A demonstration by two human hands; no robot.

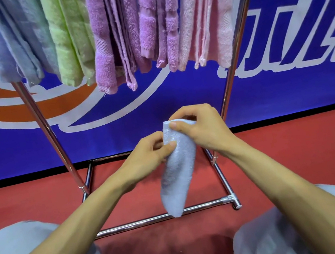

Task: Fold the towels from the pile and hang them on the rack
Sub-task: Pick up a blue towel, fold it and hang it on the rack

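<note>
- A view from the person's head looks down at two bare forearms reaching forward, with both hands meeting at the centre.
- Between the hands hangs a small pale blue terry towel (176,179), folded into a narrow strip, held in the air above the floor and in front of the rack.
- The right hand (202,130) is at the towel's top end, its thumb and curled fingers pinching the upper fold.
- The left hand (150,151) is just below and to the left, its thumb and fingers pinching the towel's left edge a little way down from the top.
- The towel's lower end dangles free, and in this view it overlaps the near base bar of the rack.
- The rack is a chrome tube rack (44,123) with two slanting uprights and a rectangular base frame resting on the floor.
- Folded towels hang side by side across the top of the picture: light blue towels (8,42) on the left, then a lime green towel (68,37), purple towels (109,37) in the middle and pink towels (204,19) on the right.
- The top rail that carries them lies outside the picture.
- Beneath the rack is a red carpeted floor (296,151).
- Behind it stands a blue banner (158,97) with large white and orange shapes.
- Grey trouser knees (17,247) show in the two lower corners.
</note>
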